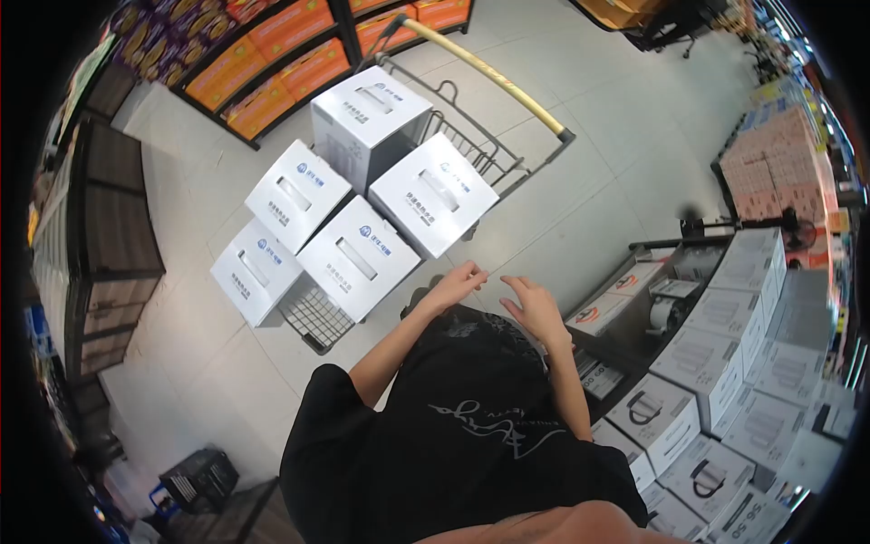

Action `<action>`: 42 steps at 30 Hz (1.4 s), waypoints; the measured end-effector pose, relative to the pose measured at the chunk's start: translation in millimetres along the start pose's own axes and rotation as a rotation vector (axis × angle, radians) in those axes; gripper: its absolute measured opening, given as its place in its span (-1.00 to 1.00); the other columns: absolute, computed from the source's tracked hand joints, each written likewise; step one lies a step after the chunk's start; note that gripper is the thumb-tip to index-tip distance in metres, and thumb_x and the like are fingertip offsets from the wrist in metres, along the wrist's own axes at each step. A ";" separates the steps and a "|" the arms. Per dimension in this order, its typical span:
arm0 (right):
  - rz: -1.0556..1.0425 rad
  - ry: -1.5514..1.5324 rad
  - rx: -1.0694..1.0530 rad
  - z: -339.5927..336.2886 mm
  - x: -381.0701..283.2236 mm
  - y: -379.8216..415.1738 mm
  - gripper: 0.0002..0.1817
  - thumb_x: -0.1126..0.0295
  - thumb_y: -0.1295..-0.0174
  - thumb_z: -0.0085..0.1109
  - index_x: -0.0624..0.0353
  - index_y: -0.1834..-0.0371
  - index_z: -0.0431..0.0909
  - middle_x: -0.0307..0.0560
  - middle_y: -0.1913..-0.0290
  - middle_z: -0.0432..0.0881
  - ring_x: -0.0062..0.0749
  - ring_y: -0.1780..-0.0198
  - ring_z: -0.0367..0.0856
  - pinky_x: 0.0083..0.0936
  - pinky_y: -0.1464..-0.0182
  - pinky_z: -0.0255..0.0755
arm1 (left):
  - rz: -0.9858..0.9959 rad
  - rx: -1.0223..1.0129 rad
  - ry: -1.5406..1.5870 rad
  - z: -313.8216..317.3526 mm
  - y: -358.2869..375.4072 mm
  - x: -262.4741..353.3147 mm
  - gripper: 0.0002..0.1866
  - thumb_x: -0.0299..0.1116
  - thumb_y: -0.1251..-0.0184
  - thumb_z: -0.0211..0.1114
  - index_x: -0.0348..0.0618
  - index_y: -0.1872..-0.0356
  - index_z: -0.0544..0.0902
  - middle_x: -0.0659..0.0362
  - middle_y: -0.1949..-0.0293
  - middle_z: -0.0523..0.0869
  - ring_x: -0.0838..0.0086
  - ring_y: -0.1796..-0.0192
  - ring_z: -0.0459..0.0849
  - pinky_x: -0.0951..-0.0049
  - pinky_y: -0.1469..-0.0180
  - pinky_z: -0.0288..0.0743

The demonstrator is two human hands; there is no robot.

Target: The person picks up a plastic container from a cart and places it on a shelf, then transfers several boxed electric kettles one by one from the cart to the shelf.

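My left hand [459, 286] is in front of my black shirt, its fingers loosely bent and apart, with nothing in it. Close by on the right, my right hand [533, 308] is also empty, thumb and fingers spread. Just beyond the left hand stands a shopping cart [319, 319] loaded with several white printed cartons. The nearest carton [359, 257] and another carton [433, 194] sit closest to my hands, neither being touched. A taller-standing carton [372, 107] is near the cart's yellow handle [485, 72]. Each carton has a slot in its top and blue lettering.
On the right, stacked kettle boxes [702, 349] and a dark shelf unit [625, 313] stand close to my right arm. Orange boxes [294, 32] fill a rack at the far left. Dark wooden cabinets [113, 245] line the left. A black crate [201, 479] is at lower left.
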State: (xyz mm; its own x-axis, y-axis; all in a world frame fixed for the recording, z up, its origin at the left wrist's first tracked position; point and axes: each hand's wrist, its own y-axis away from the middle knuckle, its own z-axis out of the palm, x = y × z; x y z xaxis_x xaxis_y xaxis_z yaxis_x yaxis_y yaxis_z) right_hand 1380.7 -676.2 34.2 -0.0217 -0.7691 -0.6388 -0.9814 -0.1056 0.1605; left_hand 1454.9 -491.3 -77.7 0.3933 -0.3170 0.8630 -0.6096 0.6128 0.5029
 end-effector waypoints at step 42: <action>-0.373 -0.362 -0.445 114.1 -130.3 -181.6 -0.18 0.19 -0.26 0.20 0.41 -0.43 0.01 0.30 -0.41 0.14 -0.09 -0.43 0.17 -0.31 -0.41 0.08 | -0.091 1.629 0.730 -172.5 175.5 -207.4 -0.61 -0.09 -0.34 0.15 -0.32 0.23 0.48 0.14 0.40 0.57 0.49 0.42 0.51 0.43 0.40 0.40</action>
State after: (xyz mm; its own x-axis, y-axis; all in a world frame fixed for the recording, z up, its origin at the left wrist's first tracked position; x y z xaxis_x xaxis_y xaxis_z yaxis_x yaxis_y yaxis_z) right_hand 1540.0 -484.9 2.4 0.1640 -0.3802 -0.9103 -0.7654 -0.6312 0.1257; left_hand 1385.0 -193.1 -176.7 0.3804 0.3245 0.8660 -0.3905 -0.7925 0.4685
